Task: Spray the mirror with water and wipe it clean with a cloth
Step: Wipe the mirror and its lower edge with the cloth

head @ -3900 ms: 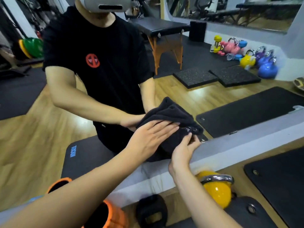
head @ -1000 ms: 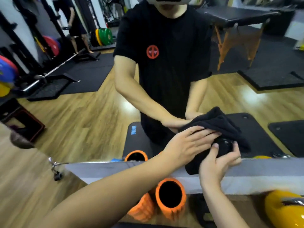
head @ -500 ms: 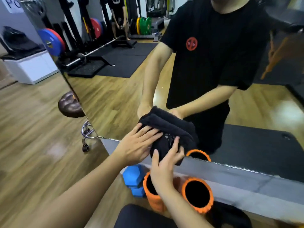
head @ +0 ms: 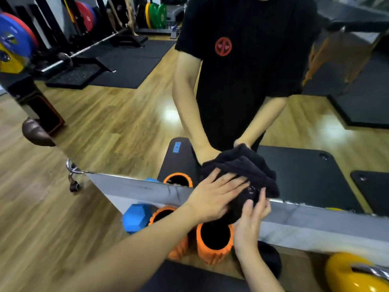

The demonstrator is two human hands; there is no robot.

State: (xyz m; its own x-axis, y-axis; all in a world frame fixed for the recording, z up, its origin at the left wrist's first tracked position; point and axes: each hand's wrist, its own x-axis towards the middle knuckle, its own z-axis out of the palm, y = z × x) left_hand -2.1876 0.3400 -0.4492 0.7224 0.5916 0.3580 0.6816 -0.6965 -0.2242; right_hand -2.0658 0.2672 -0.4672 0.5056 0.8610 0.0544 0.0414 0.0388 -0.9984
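Observation:
A large wall mirror (head: 117, 123) fills most of the view, its lower edge running along a grey ledge (head: 315, 220). A black cloth (head: 259, 182) is bunched against the glass near that lower edge. My left hand (head: 214, 197) lies flat on the cloth with fingers spread, pressing it to the mirror. My right hand (head: 251, 224) grips the cloth's lower part from below. The mirror reflects a person in a black T-shirt holding the same cloth. No spray bottle is visible.
Two orange foam rollers (head: 214, 241) and a blue dumbbell (head: 136, 217) stand on the wooden floor below the ledge. A yellow kettlebell (head: 353, 275) sits at the bottom right. A black mat (head: 189, 279) lies under me. A chrome stool base (head: 72, 175) stands left.
Both hands and the cloth slid left along the mirror's lower edge, then back slightly right over the last half second. My view turned with them; the yellow kettlebell is back in view.

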